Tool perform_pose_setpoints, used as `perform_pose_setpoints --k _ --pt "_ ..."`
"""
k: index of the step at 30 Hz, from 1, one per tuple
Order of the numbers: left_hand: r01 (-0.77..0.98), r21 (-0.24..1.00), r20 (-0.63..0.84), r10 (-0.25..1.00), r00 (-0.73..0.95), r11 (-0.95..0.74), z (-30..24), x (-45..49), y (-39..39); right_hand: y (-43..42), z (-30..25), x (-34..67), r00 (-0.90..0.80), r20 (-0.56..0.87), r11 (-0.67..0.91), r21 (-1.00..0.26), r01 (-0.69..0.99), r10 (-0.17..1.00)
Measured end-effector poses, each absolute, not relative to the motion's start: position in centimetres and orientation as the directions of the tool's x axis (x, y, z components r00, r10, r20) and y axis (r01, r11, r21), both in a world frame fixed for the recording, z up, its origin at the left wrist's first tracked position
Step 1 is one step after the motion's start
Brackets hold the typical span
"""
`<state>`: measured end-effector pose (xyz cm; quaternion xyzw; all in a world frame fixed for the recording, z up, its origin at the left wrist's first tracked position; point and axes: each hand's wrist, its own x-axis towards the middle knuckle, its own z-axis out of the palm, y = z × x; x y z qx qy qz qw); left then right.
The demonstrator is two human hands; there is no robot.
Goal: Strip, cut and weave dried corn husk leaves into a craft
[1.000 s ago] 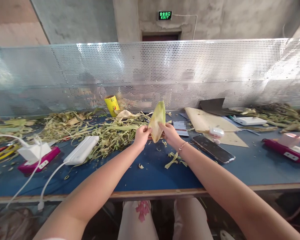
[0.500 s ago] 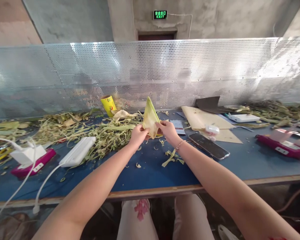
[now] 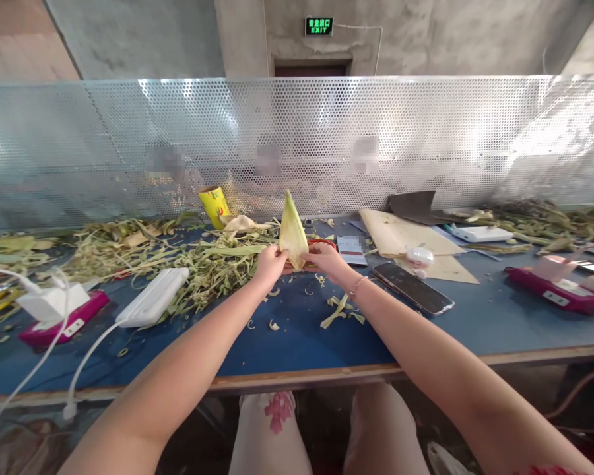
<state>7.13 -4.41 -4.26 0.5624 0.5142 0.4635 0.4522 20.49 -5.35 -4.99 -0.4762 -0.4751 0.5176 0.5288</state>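
Note:
Upright between my two hands stands a pale green, pointed leaf (image 3: 292, 236), like a husk, its tip upward and its lower end at my fingers. My left hand (image 3: 271, 262) pinches its lower left edge. At the lower right edge, my right hand (image 3: 325, 257) has its fingers closed on the leaf. Just behind the right fingers shows a red loop (image 3: 323, 241), mostly hidden, whose kind I cannot make out. A heap of dried green stalks and leaf strips (image 3: 228, 264) lies left of the hands. Leaf scraps (image 3: 341, 311) are strewn below the right hand.
A yellow tube (image 3: 214, 206) stands near the perforated metal screen (image 3: 297, 132). Left lie a white power bank (image 3: 153, 298) with a cable and a magenta power strip (image 3: 64, 323). Right are a black phone (image 3: 413, 288), brown paper (image 3: 400, 232) and another magenta strip (image 3: 554, 290).
The leaf has shifted slightly left and looks narrower, turned between my fingers. The red loop behind my right hand has come into sight. Both hands still hold the leaf.

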Motion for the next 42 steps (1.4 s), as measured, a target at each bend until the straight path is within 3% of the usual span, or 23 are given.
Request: perform_pose_setpoints --k 3,10,17,22,30,35,42 --pt "0.196 0.977 0.087 0.996 0.020 -0.089 -4.5 7.2 -4.4 -4.9 -5.6 20.4 0.013 0.024 0.025 -0.997 -0.075 1.000" --pt "0.388 0.901 0.185 0.981 0.057 -0.193 -5.1 7.8 -4.9 -3.8 -6.8 20.7 0.039 0.261 0.252 -0.954 0.161 0.965" --pt "0.179 0.983 -0.061 0.996 0.062 0.049 -4.7 8.2 -5.3 -4.6 -6.1 20.2 0.045 0.262 0.241 -0.933 0.269 0.964" --pt "-0.007 0.963 -0.263 0.952 0.159 0.268 -3.3 7.8 -5.5 -4.9 -5.8 19.9 0.038 0.226 0.217 -0.963 0.160 0.973" --pt "-0.106 0.920 -0.357 0.918 0.173 0.378 -3.1 7.2 -4.9 -5.1 -5.4 20.1 0.012 0.137 0.138 -0.985 -0.105 0.990" --pt "-0.068 0.953 -0.281 0.944 0.175 0.296 -2.9 7.2 -5.1 -5.4 -5.1 20.4 -0.009 0.107 0.103 -0.976 -0.191 0.994" --pt "-0.074 0.996 -0.031 0.990 0.137 0.041 -3.6 7.6 -4.5 -5.1 -4.7 21.3 -0.025 0.028 0.018 -0.936 -0.351 0.999"
